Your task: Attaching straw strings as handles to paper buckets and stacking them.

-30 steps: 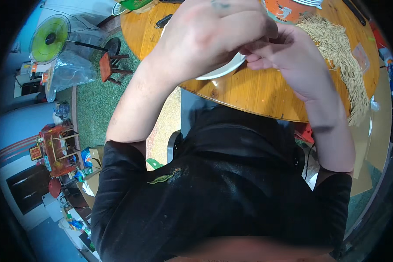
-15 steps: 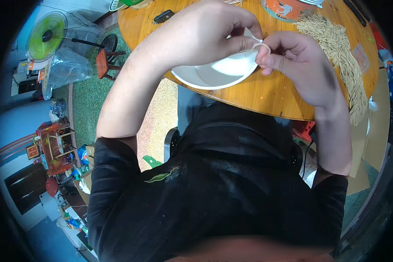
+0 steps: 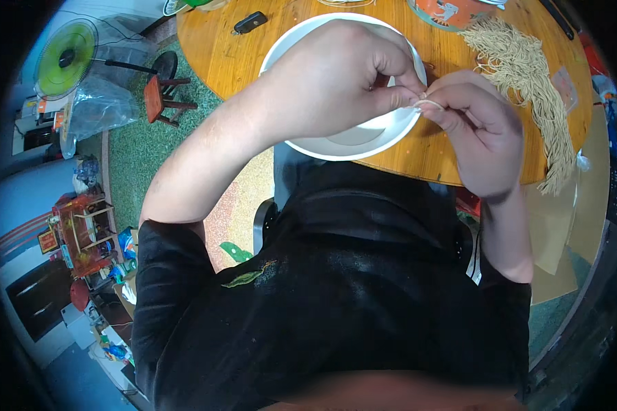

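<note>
Pinched between both hands – a thin pale loop (image 3: pixel 428 103), thread-like, apparently a rubber band or strand, held just above the right rim of the white bowl (image 3: pixel 308 145) on the round wooden desk (image 3: pixel 212 55). Left hand (image 3: pixel 343 82) closed, thumb and forefinger nipping one end; right hand (image 3: pixel 476 133) likewise curled shut, fingertips meeting the left's on the same strand. Likely very light, limp and stretchy – easy to lose from a loose grip, prone to snap if pulled hard; best taken at the ends with fingertip pinches, as here. Heap of similar tan strands (image 3: pixel 528 75) lying on the desk to the right, apart from the hands.

Against half a second ago: bowl more exposed beneath the left hand, hands pressed closer together, pinch point shifted slightly rightward past the rim.
</note>
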Available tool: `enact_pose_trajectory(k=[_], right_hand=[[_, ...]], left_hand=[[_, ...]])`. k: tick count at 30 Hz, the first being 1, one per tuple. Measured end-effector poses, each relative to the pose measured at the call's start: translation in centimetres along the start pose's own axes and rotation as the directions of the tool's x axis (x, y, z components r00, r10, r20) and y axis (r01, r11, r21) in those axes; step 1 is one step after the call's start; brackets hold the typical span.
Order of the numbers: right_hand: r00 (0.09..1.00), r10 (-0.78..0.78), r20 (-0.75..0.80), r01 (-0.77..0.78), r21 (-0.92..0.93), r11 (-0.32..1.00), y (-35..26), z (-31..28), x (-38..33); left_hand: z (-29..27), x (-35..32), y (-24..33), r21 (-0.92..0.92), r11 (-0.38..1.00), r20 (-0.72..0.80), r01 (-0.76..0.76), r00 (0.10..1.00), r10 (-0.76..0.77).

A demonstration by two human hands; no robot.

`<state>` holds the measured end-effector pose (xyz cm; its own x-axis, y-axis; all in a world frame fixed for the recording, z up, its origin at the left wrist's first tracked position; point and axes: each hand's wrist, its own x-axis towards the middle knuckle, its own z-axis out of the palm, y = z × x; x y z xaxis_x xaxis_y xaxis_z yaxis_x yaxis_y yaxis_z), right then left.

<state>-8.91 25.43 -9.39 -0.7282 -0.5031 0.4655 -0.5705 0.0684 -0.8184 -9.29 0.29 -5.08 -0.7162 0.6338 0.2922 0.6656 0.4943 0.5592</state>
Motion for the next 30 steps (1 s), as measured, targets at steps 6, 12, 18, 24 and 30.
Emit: enact_pose_trajectory(k=[6,12,18,24,30], right_hand=[[0.998,0.005,-0.064,0.009,0.215,0.977,1.5,0.6,-0.5],[0.993,0.113,0.027,-0.115,0.357,0.927,1.5,-0.2,0.0],[0.987,0.138,0.086,-0.158,0.324,0.933,1.5,-1.0,0.4],[0.964,0.251,0.087,-0.265,0.408,0.874,1.7,-1.6,0.5],[0.952,0.292,0.093,-0.297,0.518,0.802,2.5,-1.7,0.5]], left_hand=[[0.3,0.6,0.3,0.042,0.998,-0.034,-0.042,0.998,0.043],[-2.1,2.6,1.6,-0.005,0.998,0.165,0.055,0.985,-0.053],[-2.7,4.0,1.5,0.023,1.000,0.208,-0.002,0.978,-0.003],[-2.0,3.5,1.2,0.035,0.998,0.137,-0.052,0.989,0.047],[-0.1,3.0,0.8,0.238,0.971,0.046,-0.024,0.999,0.013]])
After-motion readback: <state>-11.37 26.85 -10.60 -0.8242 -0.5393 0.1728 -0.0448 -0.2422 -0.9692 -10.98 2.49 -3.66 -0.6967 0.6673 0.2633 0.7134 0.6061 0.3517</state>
